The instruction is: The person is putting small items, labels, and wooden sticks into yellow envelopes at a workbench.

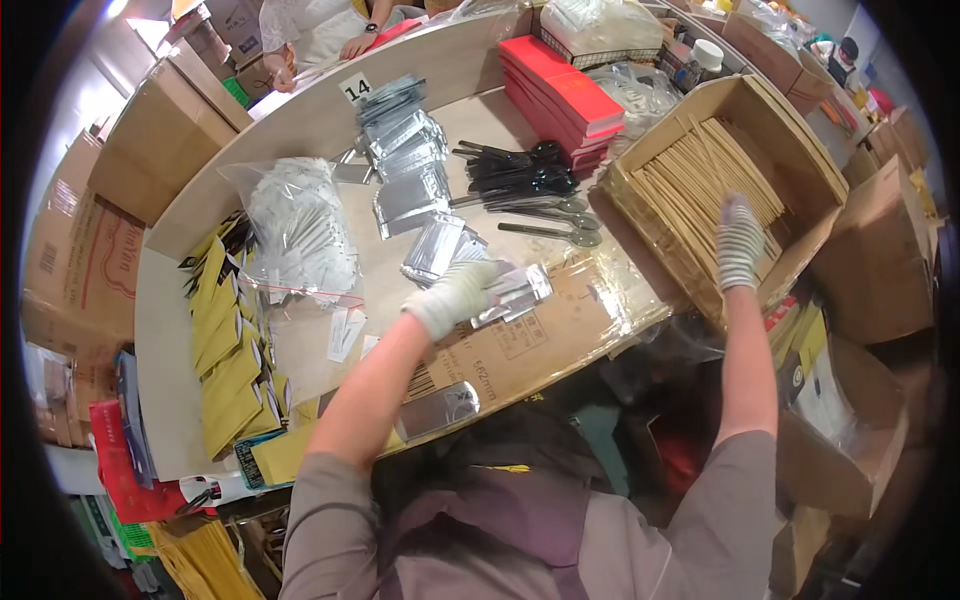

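My left hand (459,294), in a whitish glove, is closed on some silver foil packets (517,292) above a flattened cardboard sheet (480,360). Beyond it, more silver packets (412,191) lie in an overlapping row. My right hand (739,244), in a striped glove, reaches into a cardboard box (645,236) of thin wooden sticks (705,180); its fingertips are at one stick that slants over the others, and whether they grip it I cannot tell. Black plastic spoons (525,176) lie between the packets and the box. A clear bag of white sachets (304,225) is at the left.
Yellow packets (229,352) overlap along the table's left side. Red booklets or cards (562,90) are stacked at the back, near a wire basket (600,56). A person (322,37) is beyond the table's raised back panel. Cardboard boxes (874,255) stand at the right.
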Motion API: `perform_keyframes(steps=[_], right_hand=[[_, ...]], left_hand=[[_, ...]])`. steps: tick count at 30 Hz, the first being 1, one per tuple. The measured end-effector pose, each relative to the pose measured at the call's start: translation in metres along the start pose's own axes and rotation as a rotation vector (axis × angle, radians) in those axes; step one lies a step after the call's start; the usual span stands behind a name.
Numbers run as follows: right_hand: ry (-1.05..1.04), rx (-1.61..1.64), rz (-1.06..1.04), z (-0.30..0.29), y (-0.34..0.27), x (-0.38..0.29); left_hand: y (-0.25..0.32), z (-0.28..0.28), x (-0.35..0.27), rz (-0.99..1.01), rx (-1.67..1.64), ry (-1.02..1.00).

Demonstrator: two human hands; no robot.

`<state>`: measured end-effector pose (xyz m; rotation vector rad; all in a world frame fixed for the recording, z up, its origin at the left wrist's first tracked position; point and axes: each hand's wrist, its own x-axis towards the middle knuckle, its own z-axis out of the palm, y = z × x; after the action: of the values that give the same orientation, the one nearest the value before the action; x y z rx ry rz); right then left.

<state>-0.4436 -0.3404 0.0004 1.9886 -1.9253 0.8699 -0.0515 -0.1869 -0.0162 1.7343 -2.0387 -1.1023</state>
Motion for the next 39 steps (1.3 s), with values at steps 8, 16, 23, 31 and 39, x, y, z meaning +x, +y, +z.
perform_keyframes(steps=[8,16,23,31,39], right_hand=[[-0.008,0.232,0.131,0.013,-0.005,-0.041],[0.179,0.136,-0.143,-0.014,0.007,-0.029],[-0.498,-0.022,-0.511,0.054,-0.155,-0.063],[-0.472,-0.185,-0.702,0.055,-0.17,-0.055],[-1.061,0.694,-0.59,-0.039,-0.198,-0.144]], left_hand=[[0.023,0.002,0.039,0.058,0.723,-0.096],[-0.022,0.015,0.004,-0.03,-0.007,0.455],[-0.003,-0.031,-0.066,-0.054,-0.505,0.076],[-0.006,0.046,-0.178,-0.225,0.284,-0.027],[-0.03,0.091,-0.225,0.048,0.247,0.64]])
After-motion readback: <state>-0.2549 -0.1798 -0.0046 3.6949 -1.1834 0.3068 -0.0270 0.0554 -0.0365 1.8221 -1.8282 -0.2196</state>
